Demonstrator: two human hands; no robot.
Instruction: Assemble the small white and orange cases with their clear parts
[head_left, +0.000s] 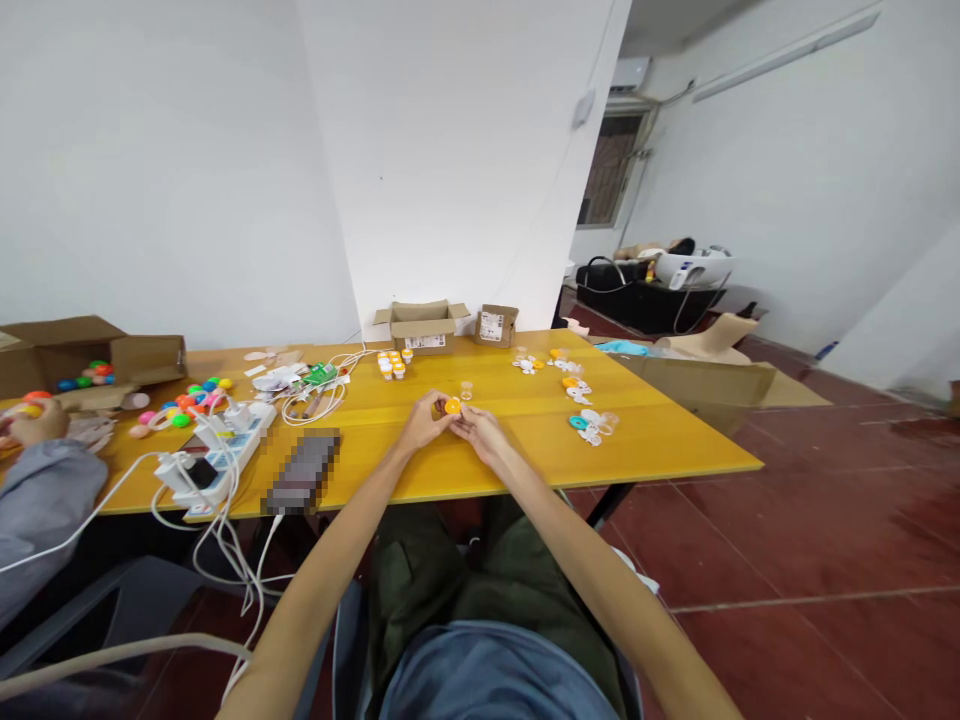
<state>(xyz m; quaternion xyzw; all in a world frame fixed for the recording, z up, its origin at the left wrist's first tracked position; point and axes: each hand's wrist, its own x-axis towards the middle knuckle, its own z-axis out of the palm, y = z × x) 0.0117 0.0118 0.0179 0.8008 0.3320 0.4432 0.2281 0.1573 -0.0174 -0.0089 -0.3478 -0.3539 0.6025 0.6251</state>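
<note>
Over the near part of the yellow table (420, 470), my left hand (426, 420) and my right hand (480, 430) meet around a small orange round plastic part (452, 406). The fingers of both hands are closed on its edges. Just beyond my hands stands a small clear plastic cup (466, 389). To the right lie small groups of parts: a teal ring with white pieces (589, 424), an orange ring with white discs (576, 386), and more white and orange pieces (529, 363). Several white jars with orange lids (392, 364) stand at the back left.
Two cardboard boxes (420, 328) stand against the wall. Left are a power strip (225, 455) with tangled white cables, a phone (304, 472) and colourful balls (191, 397). A co-worker's hand (37, 420) holds something at the far left. The table's right edge drops to red floor.
</note>
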